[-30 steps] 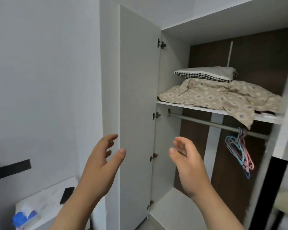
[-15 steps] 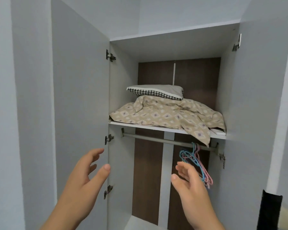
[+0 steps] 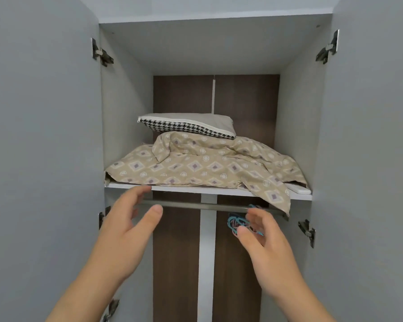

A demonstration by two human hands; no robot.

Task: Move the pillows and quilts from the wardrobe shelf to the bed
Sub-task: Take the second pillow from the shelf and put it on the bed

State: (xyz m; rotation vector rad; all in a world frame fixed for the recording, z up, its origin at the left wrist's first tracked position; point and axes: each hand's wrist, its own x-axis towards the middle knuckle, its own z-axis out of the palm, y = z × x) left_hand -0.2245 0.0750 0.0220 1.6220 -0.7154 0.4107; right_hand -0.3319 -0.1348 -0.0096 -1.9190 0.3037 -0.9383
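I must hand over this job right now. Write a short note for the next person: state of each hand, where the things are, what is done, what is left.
Left hand: open, empty, raised just below the shelf edge.
Right hand: open, empty, lower, in front of the hanging rail and hangers.
Pillow: lies on top of the quilt, both on the shelf; one quilt corner droops over the right front edge.
Done: both wardrobe doors open. Nothing moved yet.
Left: take the pillow and quilt down and carry them to the bed, which is not in view.
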